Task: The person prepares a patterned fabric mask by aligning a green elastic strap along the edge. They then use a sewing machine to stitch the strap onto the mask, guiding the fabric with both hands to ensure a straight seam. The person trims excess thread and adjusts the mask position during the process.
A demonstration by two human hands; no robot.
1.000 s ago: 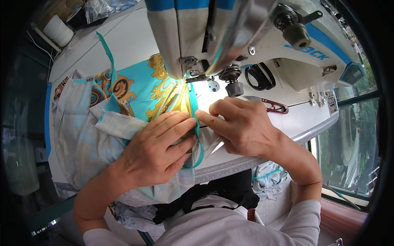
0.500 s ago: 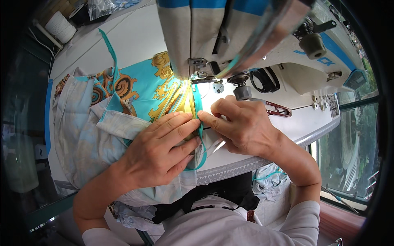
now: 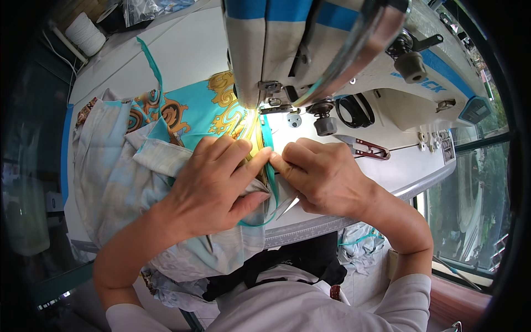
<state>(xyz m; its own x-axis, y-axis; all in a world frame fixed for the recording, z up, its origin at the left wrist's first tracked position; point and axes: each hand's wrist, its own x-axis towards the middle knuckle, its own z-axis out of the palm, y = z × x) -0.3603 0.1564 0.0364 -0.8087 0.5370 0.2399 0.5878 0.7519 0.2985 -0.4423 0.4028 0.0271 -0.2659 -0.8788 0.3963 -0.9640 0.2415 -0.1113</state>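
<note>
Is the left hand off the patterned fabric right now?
No, the left hand rests on the turquoise-and-gold fabric, beside the teal strip.

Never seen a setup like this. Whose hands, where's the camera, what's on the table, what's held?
No robot here: these are a person's two bare hands. The camera sits on their head, looking down; its fisheye lens bends straight edges. The big white-and-blue thing is a sewing machine. On the table lie patterned cloth, a turquoise strip and a red-handled tool. The left hand rests on the cloth; the right hand is curled, fingertips at the strip. Metal points jut from under it; whether they're held is hard to see.
</note>
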